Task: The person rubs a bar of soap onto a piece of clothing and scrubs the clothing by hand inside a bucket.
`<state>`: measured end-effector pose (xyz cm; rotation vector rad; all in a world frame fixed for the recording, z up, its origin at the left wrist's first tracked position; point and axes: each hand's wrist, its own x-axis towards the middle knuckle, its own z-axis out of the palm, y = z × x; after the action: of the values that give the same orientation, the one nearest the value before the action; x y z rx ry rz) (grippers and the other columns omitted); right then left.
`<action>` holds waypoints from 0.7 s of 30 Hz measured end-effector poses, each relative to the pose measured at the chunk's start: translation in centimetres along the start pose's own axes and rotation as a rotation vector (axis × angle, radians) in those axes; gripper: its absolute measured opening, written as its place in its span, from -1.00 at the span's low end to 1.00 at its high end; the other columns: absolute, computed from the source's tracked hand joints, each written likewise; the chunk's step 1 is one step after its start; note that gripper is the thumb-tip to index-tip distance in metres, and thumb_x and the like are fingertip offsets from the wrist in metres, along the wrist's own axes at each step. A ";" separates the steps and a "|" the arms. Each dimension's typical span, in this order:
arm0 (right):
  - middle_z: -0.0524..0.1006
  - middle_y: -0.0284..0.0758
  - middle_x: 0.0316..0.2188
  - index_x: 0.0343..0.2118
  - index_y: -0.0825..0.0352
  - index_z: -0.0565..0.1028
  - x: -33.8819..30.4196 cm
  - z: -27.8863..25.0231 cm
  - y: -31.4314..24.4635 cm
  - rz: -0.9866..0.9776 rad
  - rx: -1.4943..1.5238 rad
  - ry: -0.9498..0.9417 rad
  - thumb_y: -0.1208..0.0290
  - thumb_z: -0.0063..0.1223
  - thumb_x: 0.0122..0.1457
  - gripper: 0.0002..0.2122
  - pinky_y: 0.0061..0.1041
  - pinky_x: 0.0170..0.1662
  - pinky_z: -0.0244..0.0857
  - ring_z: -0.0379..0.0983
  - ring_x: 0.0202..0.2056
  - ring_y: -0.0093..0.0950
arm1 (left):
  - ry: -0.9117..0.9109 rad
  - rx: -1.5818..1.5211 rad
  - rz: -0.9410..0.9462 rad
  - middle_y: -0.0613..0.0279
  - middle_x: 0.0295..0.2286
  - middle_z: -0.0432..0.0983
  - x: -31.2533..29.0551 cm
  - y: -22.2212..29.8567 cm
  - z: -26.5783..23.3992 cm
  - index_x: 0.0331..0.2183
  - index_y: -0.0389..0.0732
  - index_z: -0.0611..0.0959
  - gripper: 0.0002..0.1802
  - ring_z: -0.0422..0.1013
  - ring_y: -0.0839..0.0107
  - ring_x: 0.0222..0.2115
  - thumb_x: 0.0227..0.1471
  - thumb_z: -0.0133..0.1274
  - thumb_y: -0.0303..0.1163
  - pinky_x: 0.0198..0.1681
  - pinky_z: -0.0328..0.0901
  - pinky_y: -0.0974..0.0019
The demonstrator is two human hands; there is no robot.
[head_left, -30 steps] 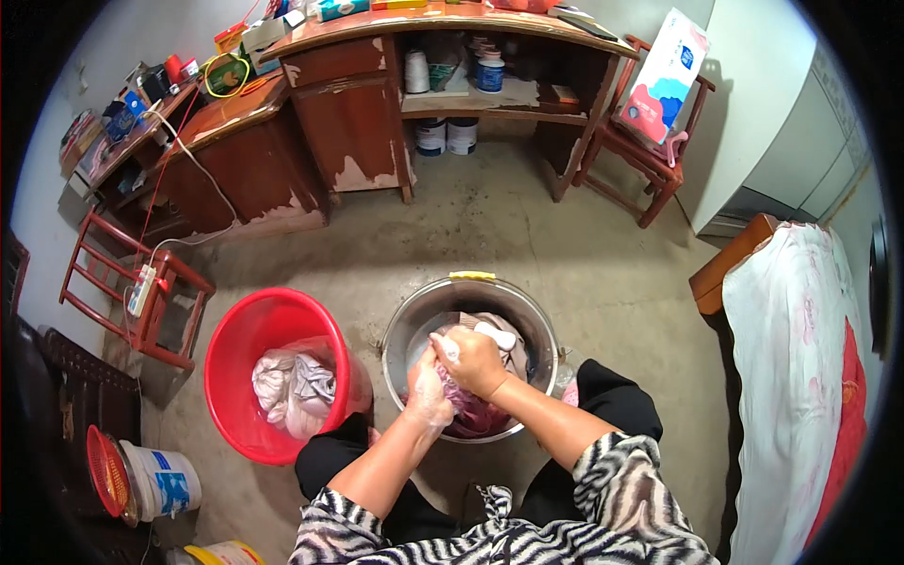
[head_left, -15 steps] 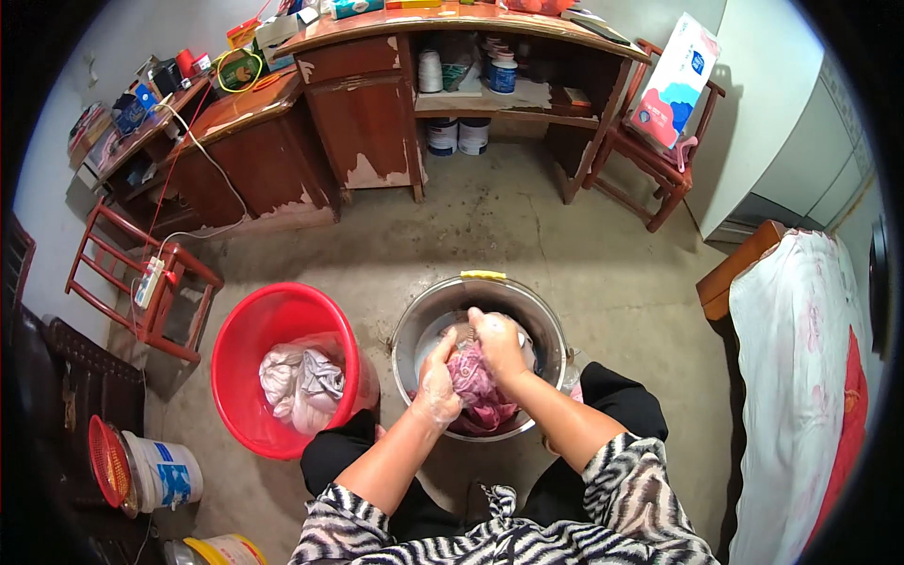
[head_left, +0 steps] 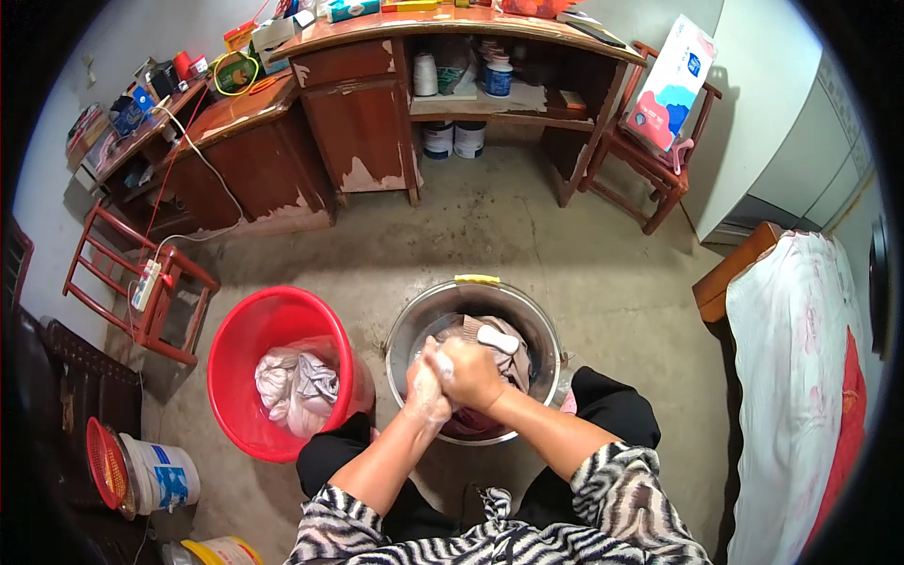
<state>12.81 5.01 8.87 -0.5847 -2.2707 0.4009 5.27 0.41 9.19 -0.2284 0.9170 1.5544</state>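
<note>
Both hands are in view, brought together over the metal tub (head_left: pixel 407 315). The left hand (head_left: pixel 427 388) is pressed against the right hand (head_left: pixel 471 375). The grip is narrow, with the fingers curled in; white suds show on the skin (the space between the palms is hidden, so I cannot tell whether a fold of cloth is held there).

The dark red cloth (head_left: pixel 471 424) lies in the tub directly beneath the grip, showing below the right wrist. Beyond the grip and slightly to its right is a tan cloth (head_left: pixel 514 362), also in the tub, with a white oblong object (head_left: pixel 497 339) resting on it. A yellow sleeve (head_left: pixel 477 279) is fitted on the tub's rim, straight beyond the grip.

To the left of the grip, just beside the tub, stands a red bucket (head_left: pixel 226 377) containing pale cloths (head_left: pixel 297 381). Farther left and nearer the person is a white bucket (head_left: pixel 169 474); a red basket (head_left: pixel 108 461) is tilted at its mouth.

Well beyond the grip stands a brown desk (head_left: pixel 353 122), its finish worn away in patches. Far to the right of the grip hangs a pale floral cover (head_left: pixel 791 311) with a red piece along its lower part.
</note>
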 end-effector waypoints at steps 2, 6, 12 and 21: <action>0.41 -0.21 -0.65 -0.62 0.28 0.43 1.0 -0.3 0.1 0.210 0.025 0.018 0.26 -0.06 0.07 -0.76 -0.29 -0.60 0.24 0.38 -0.64 -0.22 | -0.058 0.004 0.054 0.28 -0.50 0.45 1.0 -0.1 -0.7 -0.48 -0.12 0.48 -0.65 0.41 0.40 -0.48 0.13 -0.22 -0.09 -0.36 0.33 0.31; 0.43 -0.18 -0.62 -0.63 0.30 0.42 0.3 0.4 -2.5 0.176 0.183 0.016 0.21 0.01 0.02 -0.74 -0.29 -0.56 0.26 0.39 -0.58 -0.18 | -0.213 0.007 0.001 0.28 -0.60 0.43 3.5 1.0 -5.2 -0.60 -0.09 0.47 -0.59 0.39 0.40 -0.60 0.07 -0.17 -0.01 -0.49 0.31 0.31; 0.41 -0.17 -0.64 -0.65 0.30 0.40 -0.7 0.5 -1.2 0.115 0.091 -0.003 0.30 0.00 0.02 -0.79 -0.27 -0.57 0.24 0.38 -0.61 -0.20 | -0.092 -0.036 -0.076 0.31 -0.72 0.38 1.8 -0.1 -1.8 -0.72 -0.04 0.41 -0.57 0.35 0.39 -0.70 0.07 -0.17 -0.05 -0.62 0.25 0.32; 0.23 -0.53 -0.73 -0.72 0.24 0.32 2.0 -2.4 4.0 1.121 1.047 0.344 0.18 -0.09 0.17 -0.64 -0.63 -0.56 -0.03 0.06 -0.65 -0.68 | -0.327 0.641 0.258 0.33 -0.45 0.44 -2.3 0.5 0.6 -0.38 -0.24 0.46 -0.79 0.36 0.57 -0.45 0.01 0.05 -0.30 -0.39 0.30 0.49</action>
<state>14.48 9.70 9.94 -1.1415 -0.9477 1.6989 5.59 -0.88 11.21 0.6031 1.1569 1.3898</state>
